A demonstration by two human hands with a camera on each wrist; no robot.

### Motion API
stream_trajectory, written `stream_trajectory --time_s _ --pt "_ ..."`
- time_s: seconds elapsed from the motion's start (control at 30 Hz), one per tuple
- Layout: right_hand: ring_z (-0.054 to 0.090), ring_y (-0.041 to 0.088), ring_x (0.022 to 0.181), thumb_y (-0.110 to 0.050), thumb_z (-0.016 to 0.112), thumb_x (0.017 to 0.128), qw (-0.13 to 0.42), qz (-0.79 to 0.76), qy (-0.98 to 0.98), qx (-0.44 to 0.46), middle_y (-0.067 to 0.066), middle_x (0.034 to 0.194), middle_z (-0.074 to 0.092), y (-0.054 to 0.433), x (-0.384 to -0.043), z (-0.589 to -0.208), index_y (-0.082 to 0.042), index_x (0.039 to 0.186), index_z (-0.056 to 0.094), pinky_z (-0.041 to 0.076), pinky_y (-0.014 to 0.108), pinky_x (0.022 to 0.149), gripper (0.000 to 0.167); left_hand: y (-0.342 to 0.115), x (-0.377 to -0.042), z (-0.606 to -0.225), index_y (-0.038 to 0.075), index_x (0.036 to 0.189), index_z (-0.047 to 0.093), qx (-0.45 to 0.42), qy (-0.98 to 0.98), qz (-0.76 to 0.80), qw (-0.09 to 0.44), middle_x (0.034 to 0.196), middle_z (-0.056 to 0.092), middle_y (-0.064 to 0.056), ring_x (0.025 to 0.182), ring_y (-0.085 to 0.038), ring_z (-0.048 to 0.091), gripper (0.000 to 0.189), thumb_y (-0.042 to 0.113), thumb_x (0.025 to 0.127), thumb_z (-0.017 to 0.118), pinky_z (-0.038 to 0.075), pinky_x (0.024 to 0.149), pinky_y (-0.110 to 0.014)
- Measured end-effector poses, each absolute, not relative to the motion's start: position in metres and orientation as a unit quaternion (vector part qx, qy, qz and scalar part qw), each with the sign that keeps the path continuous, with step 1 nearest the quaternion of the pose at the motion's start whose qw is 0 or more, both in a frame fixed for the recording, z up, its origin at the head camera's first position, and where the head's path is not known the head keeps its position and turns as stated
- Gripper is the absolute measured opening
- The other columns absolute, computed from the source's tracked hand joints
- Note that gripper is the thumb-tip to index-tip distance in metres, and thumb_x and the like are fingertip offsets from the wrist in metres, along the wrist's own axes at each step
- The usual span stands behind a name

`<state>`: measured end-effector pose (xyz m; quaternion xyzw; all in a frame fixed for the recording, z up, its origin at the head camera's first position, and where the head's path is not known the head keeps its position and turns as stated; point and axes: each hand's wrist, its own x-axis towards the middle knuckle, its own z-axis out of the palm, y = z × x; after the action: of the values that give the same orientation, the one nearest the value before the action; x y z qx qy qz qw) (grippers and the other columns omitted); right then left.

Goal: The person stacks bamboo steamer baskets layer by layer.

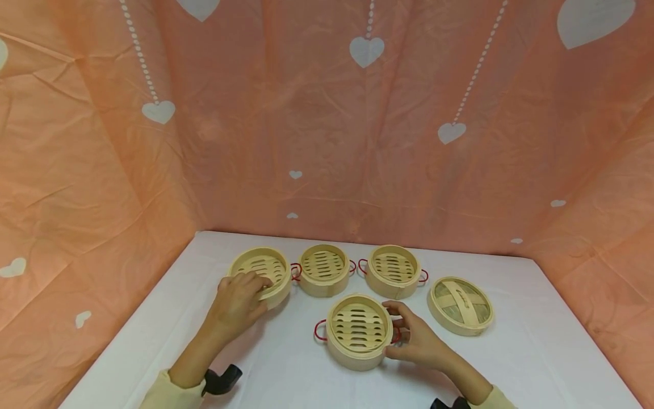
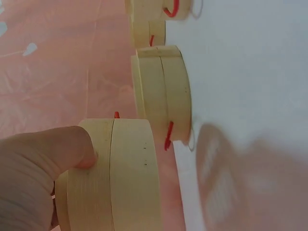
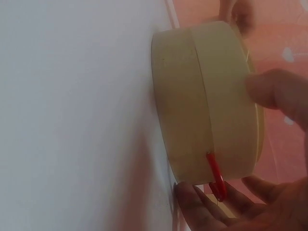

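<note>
At the left, my left hand [image 1: 238, 301] grips a round bamboo steamer basket [image 1: 277, 295] by its near rim. The thumb presses the outer wall while the fingers reach over into the slatted inside. In the left wrist view this basket [image 2: 130, 178] shows its pale side wall, with the thumb on it. My right hand [image 1: 414, 335] holds a second steamer basket [image 1: 352, 359] at the front middle. Its thumb lies on the side wall, and the other fingers are around the red handle side. That basket [image 3: 192, 96] stands on the white table in the right wrist view.
Two more steamer baskets with red handles, one at the back middle [image 1: 323, 288] and one at the back right [image 1: 390, 288], stand on the white table [image 1: 531, 318]. A woven bamboo lid [image 1: 462, 304] lies at the right. Orange cloth walls [image 1: 327, 142] with hearts enclose the table.
</note>
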<state>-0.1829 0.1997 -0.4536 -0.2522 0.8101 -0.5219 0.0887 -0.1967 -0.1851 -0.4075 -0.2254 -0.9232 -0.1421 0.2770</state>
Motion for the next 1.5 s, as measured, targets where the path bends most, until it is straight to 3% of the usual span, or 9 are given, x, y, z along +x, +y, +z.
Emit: stream_trajectory --time_s 0.3,0.9,1.5 --pt "0.057 0.037 0.113 -0.010 0.080 0.072 0.091 -0.521 0.811 -0.248 0.029 0.134 0.045 0.199 -0.183 -0.452 0.000 0.140 0.034 0.052 0.020 0.084 0.083 -0.171 -0.192 -0.398 0.015 0.096 0.067 -0.259 -0.907 -0.142 0.300 0.092 0.066 0.003 0.092 -0.020 0.062 0.037 0.012 0.061 0.081 0.038 0.074 -0.039" --pt "0.054 0.042 0.117 -0.013 0.080 0.073 0.102 -0.518 0.815 -0.239 0.029 0.136 0.042 0.200 -0.181 -0.453 0.000 0.143 0.030 0.051 0.019 0.085 0.088 -0.136 -0.176 -0.385 0.021 0.096 0.067 -0.318 -0.889 -0.151 0.291 0.093 0.064 0.010 0.089 -0.011 0.059 0.034 0.016 0.064 0.077 0.036 0.076 -0.032" --pt "0.056 0.037 0.114 -0.012 0.080 0.072 0.100 -0.513 0.820 -0.232 0.028 0.136 0.044 0.200 -0.182 -0.454 -0.002 0.143 0.032 0.053 0.023 0.083 0.087 -0.101 -0.174 -0.379 0.023 0.097 0.065 -0.361 -0.880 -0.157 0.267 0.093 0.063 0.011 0.087 -0.009 0.057 0.032 0.019 0.068 0.078 0.036 0.077 -0.032"
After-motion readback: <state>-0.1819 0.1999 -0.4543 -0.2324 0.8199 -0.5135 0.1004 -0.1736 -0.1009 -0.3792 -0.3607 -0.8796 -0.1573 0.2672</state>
